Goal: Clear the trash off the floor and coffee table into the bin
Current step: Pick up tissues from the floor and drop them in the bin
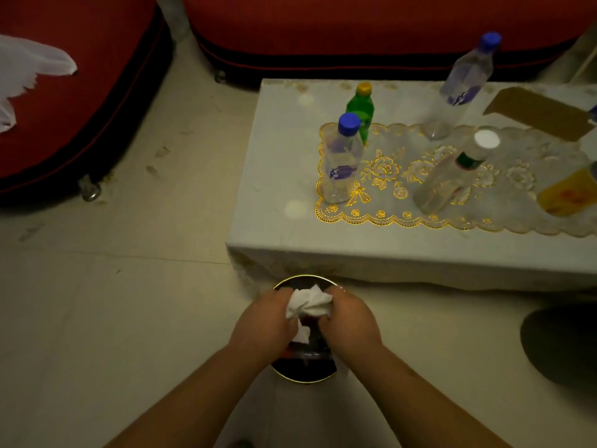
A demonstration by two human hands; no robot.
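Observation:
Both hands hold a crumpled white tissue [308,303] directly over the round dark bin [303,371] on the floor. My left hand [266,321] grips its left side and my right hand [350,320] grips its right side. Most of the bin's inside is hidden by my hands. On the coffee table [274,176] stand a clear bottle with a blue cap [342,160], a green bottle with a yellow cap [361,109], a taller clear blue-capped bottle [462,85] and a clear white-capped bottle [450,177].
A lace mat [387,202] covers the table's middle. A brown card [539,111] and a yellow packet [568,192] lie at the table's right. Red sofas [323,30] stand behind and at left, with white plastic [29,69] on one. A dark round object [562,344] sits at right.

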